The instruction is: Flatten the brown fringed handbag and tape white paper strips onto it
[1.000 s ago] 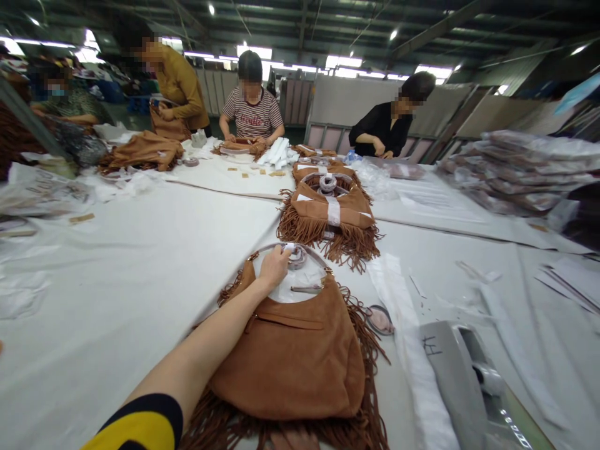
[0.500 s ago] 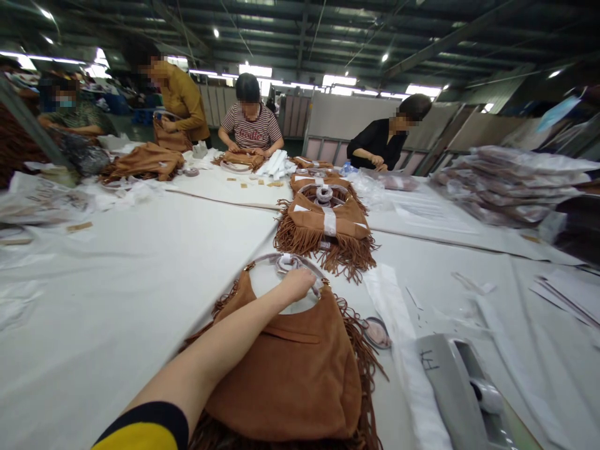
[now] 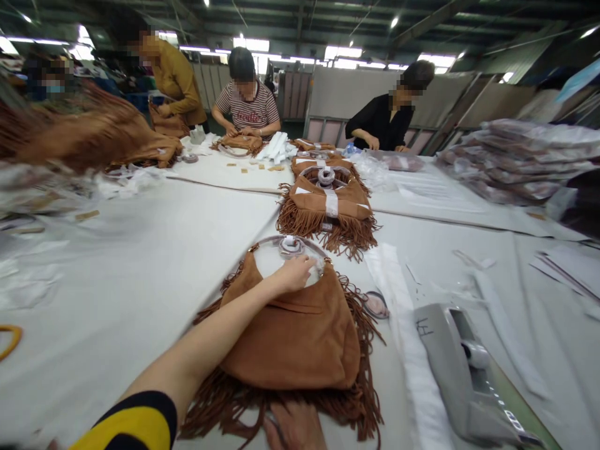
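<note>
A tan suede bag (image 3: 300,334) with fringe lies flat on the white table (image 3: 140,262) in front of me. Its ring handle (image 3: 290,245) is wrapped in white paper at the far end. My left hand (image 3: 296,275) reaches across the bag, its fingers curled on the bag's top edge beside the white paper in the opening. My right hand (image 3: 293,428) shows only partly at the bottom edge. It lies flat on the fringe at the bag's near side.
A grey tape dispenser (image 3: 462,369) and a white paper strip (image 3: 398,300) lie to the right. More wrapped tan bags (image 3: 330,206) are stacked beyond. Three people work at the far end, and bagged goods (image 3: 520,159) are piled at right. A blurred brown bag (image 3: 89,134) moves at far left.
My left hand slid from the wrapped handle down and right to the bag's top edge. My right hand came into view on the fringe. A brown bag swung up at far left.
</note>
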A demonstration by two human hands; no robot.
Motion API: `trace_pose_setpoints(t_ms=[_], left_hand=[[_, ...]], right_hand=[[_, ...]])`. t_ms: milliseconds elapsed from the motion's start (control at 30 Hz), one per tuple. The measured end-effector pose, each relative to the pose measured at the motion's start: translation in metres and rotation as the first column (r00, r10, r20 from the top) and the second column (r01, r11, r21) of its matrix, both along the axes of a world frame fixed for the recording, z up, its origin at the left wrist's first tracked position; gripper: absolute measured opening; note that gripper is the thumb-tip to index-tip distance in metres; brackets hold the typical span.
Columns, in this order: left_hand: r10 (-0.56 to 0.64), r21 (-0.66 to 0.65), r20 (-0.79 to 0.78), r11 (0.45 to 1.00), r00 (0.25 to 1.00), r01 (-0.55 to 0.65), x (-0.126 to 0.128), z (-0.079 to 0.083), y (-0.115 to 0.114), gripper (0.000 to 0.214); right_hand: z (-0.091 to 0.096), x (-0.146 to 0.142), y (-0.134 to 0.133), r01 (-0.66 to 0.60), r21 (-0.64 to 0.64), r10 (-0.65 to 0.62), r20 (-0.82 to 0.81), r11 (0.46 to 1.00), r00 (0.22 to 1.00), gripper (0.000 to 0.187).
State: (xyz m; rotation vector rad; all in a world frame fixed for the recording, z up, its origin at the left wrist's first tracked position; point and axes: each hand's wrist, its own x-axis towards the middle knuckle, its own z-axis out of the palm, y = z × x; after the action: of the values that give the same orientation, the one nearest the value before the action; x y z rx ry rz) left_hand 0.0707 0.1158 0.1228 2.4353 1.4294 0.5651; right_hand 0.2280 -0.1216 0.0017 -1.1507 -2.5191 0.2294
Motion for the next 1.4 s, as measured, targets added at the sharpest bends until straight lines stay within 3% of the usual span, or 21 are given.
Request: trace_pose_setpoints(t_ms=[67, 100, 167, 233, 267, 333, 400, 467, 533, 667, 800, 900, 1000, 1100, 1167, 1233, 1300, 1400], left_hand=[[0.044, 0.039, 0.110, 0.998, 0.993, -0.049, -0.021, 0.015, -0.053, 0.032], [0.095, 0.061, 0.279, 0.991, 0.955, -0.116, -0.031, 0.018, -0.085, 0.026], [0.242, 0.041, 0.478, 0.954, 0.844, -0.296, -0.048, 0.010, -0.155, 0.021], [0.406, -0.012, 0.525, 0.882, 0.748, -0.471, -0.059, -0.017, -0.221, 0.024], [0.450, -0.043, 0.488, 0.868, 0.748, -0.495, -0.061, -0.035, -0.250, 0.025], [0.475, -0.045, 0.350, 0.870, 0.808, -0.492, -0.058, -0.076, -0.292, 0.023], [0.466, -0.047, 0.208, 0.883, 0.860, -0.467, -0.048, -0.109, -0.315, 0.045], [0.480, -0.017, 0.130, 0.876, 0.868, -0.482, -0.036, -0.130, -0.322, 0.055], [0.499, 0.026, 0.090, 0.864, 0.862, -0.503, -0.026, -0.138, -0.321, 0.050], [0.492, 0.079, -0.008, 0.868, 0.870, -0.490, -0.019, -0.134, -0.312, 0.035], [0.416, 0.072, -0.060, 0.908, 0.907, -0.412, -0.026, -0.132, -0.300, 0.033], [0.386, 0.000, 0.006, 0.923, 0.922, -0.386, -0.035, -0.131, -0.286, 0.032], [0.335, -0.106, 0.146, 0.941, 0.931, -0.322, -0.042, -0.127, -0.272, 0.027], [0.280, -0.173, 0.232, 0.954, 0.932, -0.244, -0.049, -0.120, -0.268, 0.023], [0.235, -0.198, 0.250, 0.962, 0.939, -0.188, -0.054, -0.114, -0.273, 0.022], [0.192, -0.194, 0.253, 0.970, 0.948, -0.145, -0.060, -0.107, -0.281, 0.024], [0.165, -0.156, 0.243, 0.979, 0.956, -0.129, -0.066, -0.102, -0.290, 0.028], [0.157, -0.073, 0.185, 0.987, 0.970, -0.146, -0.074, -0.103, -0.298, 0.029]], right_hand=[[0.002, -0.001, -0.002, 0.013, -0.045, -0.014, -0.022, 0.999, 1.000, 0.021], [0.005, -0.002, -0.003, 0.011, -0.077, -0.013, -0.028, 0.997, 1.000, 0.020], [0.012, -0.003, -0.004, 0.008, -0.148, -0.013, -0.031, 0.989, 0.999, 0.018], [0.021, -0.004, -0.004, 0.014, -0.198, -0.016, -0.009, 0.980, 1.000, 0.016], [0.027, -0.005, -0.004, 0.019, -0.212, -0.017, 0.010, 0.977, 1.000, 0.016], [0.038, -0.007, -0.006, 0.019, -0.229, -0.005, 0.059, 0.973, 0.998, 0.018], [0.049, -0.009, -0.010, 0.004, -0.225, 0.018, 0.100, 0.974, 0.995, 0.021], [0.056, -0.011, -0.018, 0.008, -0.199, 0.016, 0.117, 0.980, 0.993, 0.023], [0.060, -0.011, -0.031, 0.047, -0.166, -0.029, 0.111, 0.985, 0.993, 0.023], [0.053, -0.005, -0.063, 0.150, -0.156, -0.129, 0.138, 0.976, 0.982, 0.037], [0.041, -0.005, -0.082, 0.172, -0.107, -0.141, 0.246, 0.979, 0.959, 0.052], [0.036, -0.012, -0.086, 0.168, -0.046, -0.144, 0.330, 0.985, 0.933, 0.056], [0.035, -0.017, -0.091, 0.078, -0.023, -0.065, 0.351, 0.997, 0.934, 0.041], [0.036, -0.005, -0.095, 0.010, 0.001, -0.010, 0.241, 1.000, 0.970, 0.025], [0.038, 0.011, -0.091, 0.035, 0.083, -0.044, 0.101, 0.996, 0.994, 0.022], [0.040, 0.031, -0.079, 0.118, 0.233, -0.106, -0.062, 0.965, 0.992, 0.022], [0.041, 0.049, -0.062, 0.228, 0.392, -0.178, -0.161, 0.891, 0.971, 0.023], [0.035, 0.065, -0.035, 0.334, 0.521, -0.305, -0.143, 0.786, 0.941, 0.030]])
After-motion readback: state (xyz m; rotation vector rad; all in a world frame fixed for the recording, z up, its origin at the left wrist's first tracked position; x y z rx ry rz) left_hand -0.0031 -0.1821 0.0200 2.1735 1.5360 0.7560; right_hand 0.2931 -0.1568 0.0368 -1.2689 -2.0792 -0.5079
